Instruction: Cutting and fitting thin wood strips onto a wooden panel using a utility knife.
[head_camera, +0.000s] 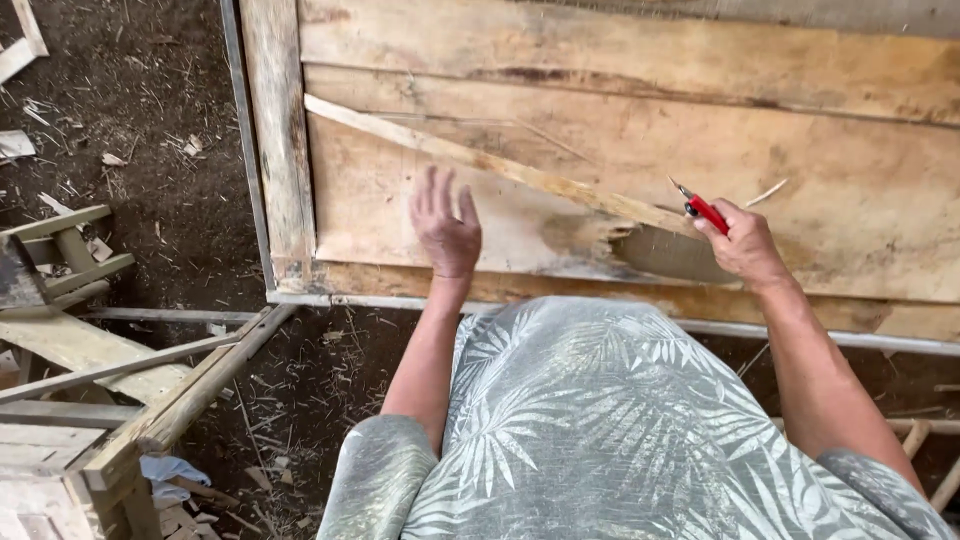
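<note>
Lying off to the left on dark, chip-strewn ground (150, 90) are rough wooden frames and offcuts (90, 380), well apart from the hands and seemingly set aside out of the way, with a scrap of blue cloth (170, 468) under them. Next comes the pale wooden tabletop (600, 130), made of wide planks with an upright board along its left edge and a grey metal strip running round the near side. The left hand (447, 225) is spread wide and holds nothing; its fingers point away from the body over the plank, just below the long splinter, probably to steady or feel the surface, though whether the palm actually touches the wood cannot be told. A long thin wooden splinter (480, 160) lies slantwise across the planks, from upper left down towards the right; it is pale, ragged-edged and partly lifted from the board, ending near a darker, torn-out hollow (660, 252). At the right the right hand (745, 245) is closed round a small red-handled tool (703, 208), its thin metal tip aimed at the splinter's lower end, a grip that looks suited to fine scraping or marking
</note>
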